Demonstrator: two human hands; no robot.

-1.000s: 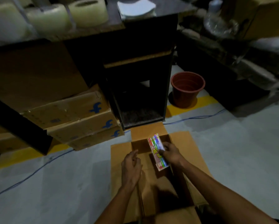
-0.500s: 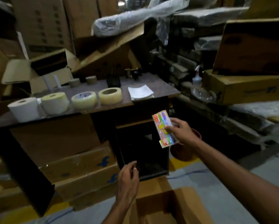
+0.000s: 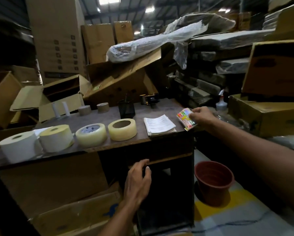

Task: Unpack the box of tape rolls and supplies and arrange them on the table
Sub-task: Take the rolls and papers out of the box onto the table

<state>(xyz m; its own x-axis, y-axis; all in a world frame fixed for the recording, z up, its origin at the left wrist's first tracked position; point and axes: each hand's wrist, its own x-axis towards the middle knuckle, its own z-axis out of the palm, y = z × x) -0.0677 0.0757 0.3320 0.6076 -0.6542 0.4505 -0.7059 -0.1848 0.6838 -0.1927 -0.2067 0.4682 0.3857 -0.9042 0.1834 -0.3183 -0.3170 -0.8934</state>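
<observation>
Multicoloured packet (image 3: 187,119) being pinched by right hand (image 3: 202,116) over tabletop (image 3: 139,109) right edge, beside paper stack (image 3: 159,125); left hand (image 3: 137,183) hanging loose, fingers relaxed, below front edge.

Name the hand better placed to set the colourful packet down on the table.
Right. The right hand pinches the colourful packet at the table corner; the left hand hangs low, empty.

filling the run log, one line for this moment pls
right hand: holds colourful packet over table corner | left hand: open, below tabletop | placed: four rolls, booklet
</observation>
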